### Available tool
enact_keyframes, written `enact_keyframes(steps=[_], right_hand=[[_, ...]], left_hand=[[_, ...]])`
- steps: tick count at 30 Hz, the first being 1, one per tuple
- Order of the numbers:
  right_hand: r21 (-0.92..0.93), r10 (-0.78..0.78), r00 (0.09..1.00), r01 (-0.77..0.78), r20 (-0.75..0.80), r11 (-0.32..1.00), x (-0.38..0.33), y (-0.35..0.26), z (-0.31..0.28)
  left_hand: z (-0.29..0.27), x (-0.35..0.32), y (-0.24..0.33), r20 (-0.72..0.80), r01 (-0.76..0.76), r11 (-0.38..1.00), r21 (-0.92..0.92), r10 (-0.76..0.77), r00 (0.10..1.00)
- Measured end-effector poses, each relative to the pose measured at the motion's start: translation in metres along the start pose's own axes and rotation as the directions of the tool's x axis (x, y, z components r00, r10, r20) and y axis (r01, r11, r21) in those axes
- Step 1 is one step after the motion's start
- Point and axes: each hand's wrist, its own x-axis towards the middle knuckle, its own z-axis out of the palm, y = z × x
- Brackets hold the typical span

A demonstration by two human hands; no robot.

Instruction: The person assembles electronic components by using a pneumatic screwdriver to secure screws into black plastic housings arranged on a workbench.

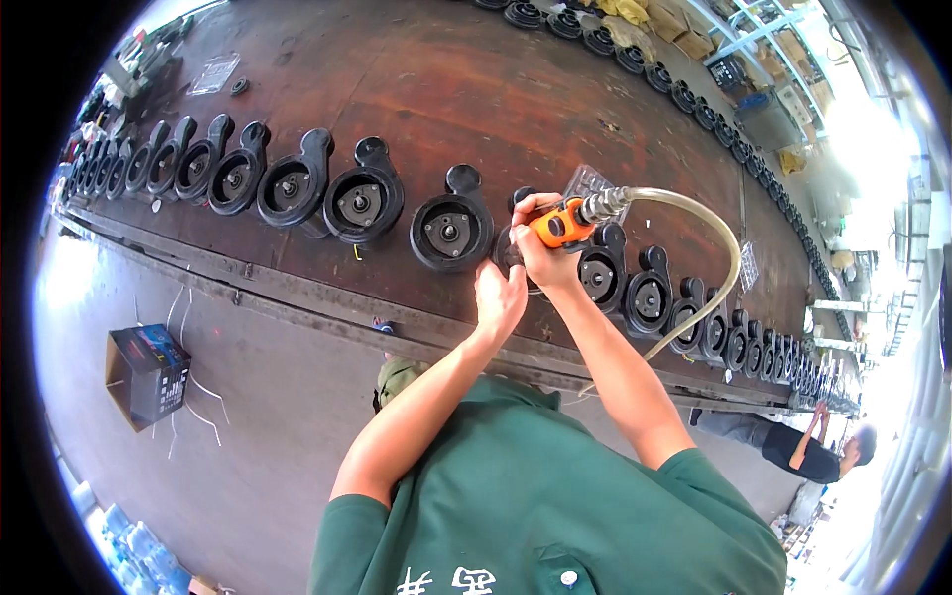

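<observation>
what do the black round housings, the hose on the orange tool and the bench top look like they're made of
Housings: likely cast metal or moulded plastic, matte black, with bare metal centres; the look leaves it open. Hose: translucent yellowish flexible plastic, bending in a curve, with a ribbed metal fitting at the orange tool held in the right hand. Bench top: seemingly rusty brown steel plate, blotchy and dull.

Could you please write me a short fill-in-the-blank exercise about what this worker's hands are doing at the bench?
1. The right hand grips a pneumatic tool with an ____ body.
2. A clear hose runs from the tool's ____ fitting.
3. The left hand rests beside a round ____ metal housing on the brown workbench.

Missing words: orange; metal; black
</observation>
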Motion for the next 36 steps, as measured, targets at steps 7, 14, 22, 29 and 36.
enact_keyframes(steps=[7, 14, 22, 29, 36], right_hand=[[0.067, -0.001, 1.0, 0.001, -0.001, 0.998, -0.002, 0.005, -0.002], [0.076, -0.019, 0.999, 0.021, -0.028, 0.997, -0.003, 0.009, 0.001], [0.013, -0.003, 0.999, 0.004, -0.04, 1.0, 0.008, -0.013, 0.009], [-0.08, -0.129, 0.98, 0.118, -0.153, 0.99, 0.024, -0.025, -0.028], [-0.025, -0.113, 0.973, 0.11, -0.203, 0.994, 0.029, -0.014, -0.041]], left_hand=[[0.002, -0.002, -0.002, -0.06, -0.011, 0.999, -0.034, 0.008, 0.998], [-0.002, -0.007, 0.01, -0.037, 0.016, 0.997, -0.075, -0.018, 0.999], [0.008, 0.012, -0.012, -0.064, 0.003, 0.998, -0.067, -0.007, 0.998], [0.016, 0.019, -0.031, -0.063, -0.074, 0.991, -0.114, 0.067, 0.996], [0.014, 0.019, -0.031, -0.039, -0.03, 0.997, -0.072, 0.027, 0.999]])
